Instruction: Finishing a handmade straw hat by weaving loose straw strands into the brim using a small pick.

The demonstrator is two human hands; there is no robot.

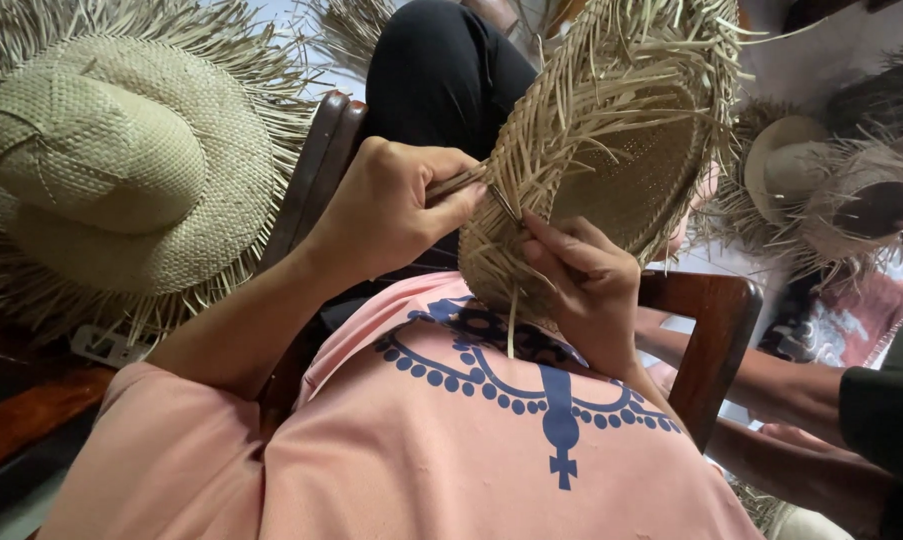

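A view looking down over a person's pink shirt at two bare hands working on an unfinished straw hat. The hat is held up on edge in front of the chest, its hollow crown facing the camera and its loose, unwoven straw ends fanning out around the brim. The woven edge under work runs roughly upright between the two hands, so both reach it equally.

The left hand is curled closed, pinching a few thin straw strands that stretch rightward into the hat's edge. The right hand sits just below and to the right, fingers bent and closed on the brim's lower edge, with the thumb pressing on the weave where the strands meet it.

To the left, well apart, a finished straw hat with a fringed brim lies crown up. More hats lie at the right. The wooden arms of a chair show beneath the hands.
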